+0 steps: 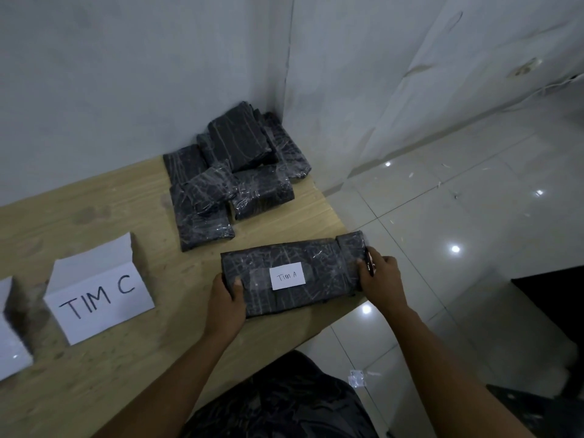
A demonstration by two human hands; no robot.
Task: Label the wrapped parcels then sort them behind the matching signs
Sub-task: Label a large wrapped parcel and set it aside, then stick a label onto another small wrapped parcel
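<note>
Parcel (319, 260) marked "Tim A", lower centre at the table (126, 216) edge, is gripped at both ends by left hand (225, 300) and right hand (380, 278), fingers curled. It is judged stiff, light, film-slick; end holds suit.

We look down on a pale wooden table (126, 358) set against a wall, its far right corner heaped with black plastic-wrapped parcels (234, 172). Nearer us along the right edge sits a long wrapped parcel (316, 257) bearing a white label (288, 275) that reads "Tim A". Toward the left stands a folded paper sign (99, 292) marked "TIM C". Just beside it, a second white sign (12, 352) is cut off from our view.
</note>
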